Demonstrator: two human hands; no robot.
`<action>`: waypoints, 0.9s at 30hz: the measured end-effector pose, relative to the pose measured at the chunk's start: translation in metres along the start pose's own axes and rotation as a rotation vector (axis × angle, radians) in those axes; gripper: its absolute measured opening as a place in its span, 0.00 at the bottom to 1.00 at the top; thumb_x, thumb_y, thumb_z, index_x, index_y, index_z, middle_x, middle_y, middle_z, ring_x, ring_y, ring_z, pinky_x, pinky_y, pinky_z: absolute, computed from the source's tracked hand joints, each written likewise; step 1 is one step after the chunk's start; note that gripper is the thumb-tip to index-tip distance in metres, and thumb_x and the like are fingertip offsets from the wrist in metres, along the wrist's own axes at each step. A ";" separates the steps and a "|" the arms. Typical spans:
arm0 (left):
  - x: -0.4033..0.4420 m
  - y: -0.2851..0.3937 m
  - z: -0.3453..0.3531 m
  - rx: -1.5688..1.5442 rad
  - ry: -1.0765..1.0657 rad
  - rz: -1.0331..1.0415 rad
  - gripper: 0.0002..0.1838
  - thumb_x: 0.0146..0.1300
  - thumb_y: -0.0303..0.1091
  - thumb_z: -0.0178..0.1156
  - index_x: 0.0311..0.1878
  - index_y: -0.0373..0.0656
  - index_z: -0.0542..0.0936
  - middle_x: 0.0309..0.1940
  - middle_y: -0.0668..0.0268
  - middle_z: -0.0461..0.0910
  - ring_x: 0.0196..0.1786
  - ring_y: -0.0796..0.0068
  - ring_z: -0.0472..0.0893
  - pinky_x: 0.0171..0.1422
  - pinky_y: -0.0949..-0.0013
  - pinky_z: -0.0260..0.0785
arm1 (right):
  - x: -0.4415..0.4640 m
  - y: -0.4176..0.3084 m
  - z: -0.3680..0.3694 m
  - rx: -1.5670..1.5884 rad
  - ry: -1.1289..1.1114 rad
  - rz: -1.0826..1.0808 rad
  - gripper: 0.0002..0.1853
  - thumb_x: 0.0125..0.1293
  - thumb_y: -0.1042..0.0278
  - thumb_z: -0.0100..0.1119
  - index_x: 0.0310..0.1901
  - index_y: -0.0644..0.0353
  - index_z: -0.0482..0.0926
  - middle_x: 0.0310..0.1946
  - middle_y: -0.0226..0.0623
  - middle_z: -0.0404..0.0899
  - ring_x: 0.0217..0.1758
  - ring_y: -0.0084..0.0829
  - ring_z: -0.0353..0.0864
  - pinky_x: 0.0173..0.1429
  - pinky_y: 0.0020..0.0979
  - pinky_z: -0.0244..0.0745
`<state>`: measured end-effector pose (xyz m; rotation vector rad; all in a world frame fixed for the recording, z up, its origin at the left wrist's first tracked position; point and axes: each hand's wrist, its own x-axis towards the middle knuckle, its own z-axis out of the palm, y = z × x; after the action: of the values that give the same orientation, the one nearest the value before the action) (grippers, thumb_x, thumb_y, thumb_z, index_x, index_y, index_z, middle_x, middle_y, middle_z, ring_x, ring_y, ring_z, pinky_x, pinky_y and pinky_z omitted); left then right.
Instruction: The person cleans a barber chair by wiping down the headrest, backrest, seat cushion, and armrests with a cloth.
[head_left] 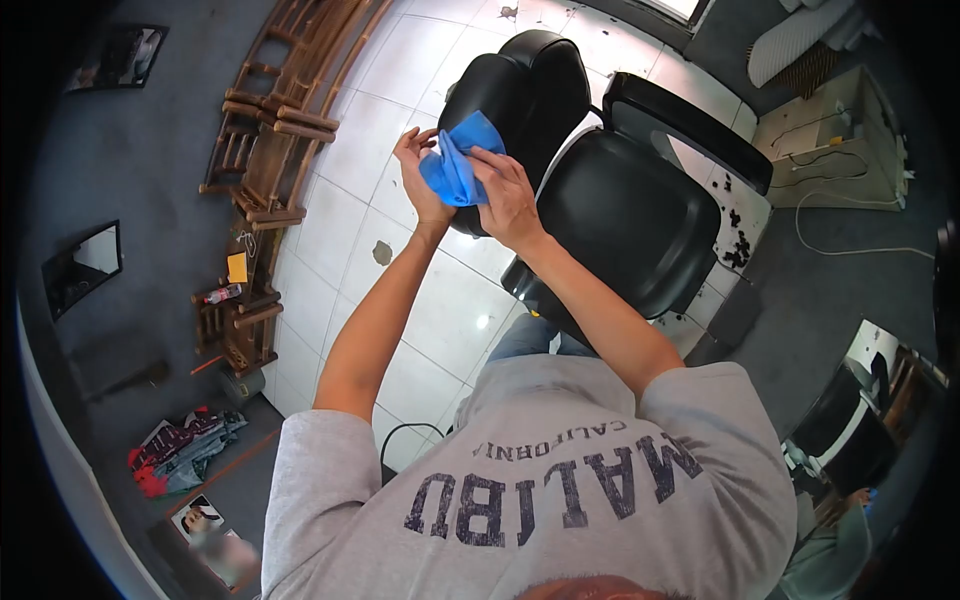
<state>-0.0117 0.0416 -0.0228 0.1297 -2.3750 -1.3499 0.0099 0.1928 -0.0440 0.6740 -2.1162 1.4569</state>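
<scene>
A crumpled blue cloth (458, 160) is held up between both hands, in front of the black padded backrest (515, 95) of a salon-type chair. My left hand (425, 175) is on the cloth's left side, its fingers partly spread and partly behind the fabric. On the right side, the fingers of my right hand (508, 195) press against the cloth. Below and to the right of the hands lies the black chair seat (630, 215), with a black armrest (690, 130) beyond it.
Bamboo benches (285, 130) stand along the left wall, one holding a bottle (222, 294). Dark hair clumps (738, 245) lie on the white tiled floor (430, 310). A cabinet (830, 150) with a cable is at the upper right. A mirror (860, 430) hangs lower right.
</scene>
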 end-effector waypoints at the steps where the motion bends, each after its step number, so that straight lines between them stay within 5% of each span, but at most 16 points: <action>1: 0.002 0.000 -0.001 -0.006 0.002 -0.040 0.24 0.81 0.42 0.47 0.72 0.41 0.62 0.61 0.53 0.78 0.62 0.63 0.79 0.69 0.61 0.70 | -0.007 -0.002 -0.001 -0.043 0.027 0.049 0.23 0.66 0.72 0.63 0.63 0.57 0.78 0.62 0.40 0.83 0.70 0.44 0.79 0.75 0.47 0.66; 2: 0.002 0.005 0.002 0.012 0.072 0.032 0.22 0.79 0.39 0.47 0.68 0.34 0.67 0.57 0.51 0.82 0.57 0.56 0.80 0.67 0.55 0.71 | -0.012 -0.004 -0.003 -0.086 0.062 0.089 0.23 0.66 0.72 0.63 0.64 0.57 0.77 0.61 0.42 0.83 0.68 0.45 0.79 0.74 0.48 0.67; 6: 0.002 0.013 0.001 0.186 0.074 0.154 0.25 0.82 0.43 0.37 0.68 0.33 0.66 0.56 0.48 0.82 0.57 0.53 0.83 0.67 0.56 0.71 | -0.042 0.010 -0.009 -0.208 0.062 0.380 0.20 0.66 0.71 0.64 0.60 0.59 0.78 0.50 0.47 0.84 0.58 0.52 0.82 0.67 0.51 0.71; 8: -0.001 0.011 0.000 0.183 0.073 0.138 0.25 0.83 0.44 0.37 0.67 0.33 0.67 0.57 0.48 0.82 0.58 0.53 0.83 0.67 0.56 0.71 | -0.098 0.062 -0.020 -0.270 -0.073 0.750 0.19 0.71 0.66 0.60 0.62 0.60 0.78 0.44 0.53 0.87 0.47 0.62 0.86 0.53 0.56 0.79; 9: 0.000 0.010 0.000 0.181 0.072 0.139 0.25 0.83 0.44 0.37 0.67 0.33 0.67 0.57 0.48 0.82 0.58 0.54 0.83 0.67 0.56 0.71 | -0.119 0.069 -0.037 -0.232 -0.095 0.939 0.20 0.73 0.65 0.57 0.63 0.59 0.78 0.49 0.56 0.87 0.50 0.64 0.86 0.54 0.55 0.81; 13: -0.007 0.005 -0.001 0.195 0.077 0.137 0.24 0.83 0.45 0.37 0.66 0.33 0.69 0.55 0.48 0.82 0.57 0.54 0.83 0.66 0.56 0.71 | -0.156 0.063 -0.071 0.122 0.154 1.088 0.23 0.78 0.52 0.60 0.65 0.59 0.78 0.51 0.49 0.88 0.55 0.46 0.89 0.62 0.42 0.79; 14: -0.006 0.009 -0.001 0.184 0.078 0.130 0.24 0.83 0.45 0.37 0.65 0.33 0.69 0.55 0.48 0.82 0.57 0.54 0.83 0.66 0.56 0.72 | -0.137 0.044 -0.070 0.201 0.158 1.081 0.25 0.77 0.50 0.64 0.65 0.59 0.78 0.50 0.44 0.87 0.55 0.36 0.87 0.63 0.38 0.77; 17: 0.000 0.008 0.002 0.172 0.083 0.135 0.24 0.83 0.45 0.38 0.65 0.33 0.69 0.55 0.49 0.82 0.56 0.54 0.84 0.65 0.56 0.72 | -0.070 0.006 -0.059 0.251 0.080 0.901 0.22 0.75 0.57 0.68 0.64 0.59 0.78 0.53 0.44 0.87 0.56 0.36 0.87 0.64 0.37 0.77; 22: -0.001 0.007 0.000 0.168 0.088 0.123 0.24 0.84 0.46 0.40 0.66 0.35 0.69 0.55 0.50 0.83 0.56 0.55 0.84 0.63 0.56 0.73 | 0.039 -0.024 -0.042 -0.120 -0.181 0.091 0.20 0.65 0.66 0.69 0.59 0.52 0.84 0.33 0.36 0.80 0.39 0.40 0.87 0.41 0.40 0.80; 27: 0.001 0.005 0.002 0.133 0.109 0.081 0.22 0.83 0.44 0.42 0.65 0.35 0.71 0.54 0.53 0.84 0.55 0.55 0.83 0.63 0.56 0.72 | 0.041 -0.023 -0.035 -0.328 -0.433 0.200 0.20 0.72 0.57 0.64 0.64 0.48 0.82 0.35 0.37 0.84 0.35 0.47 0.88 0.41 0.47 0.84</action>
<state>-0.0131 0.0460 -0.0190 0.1389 -2.3508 -1.1196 -0.0029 0.2136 0.0097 0.7139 -2.7454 1.0828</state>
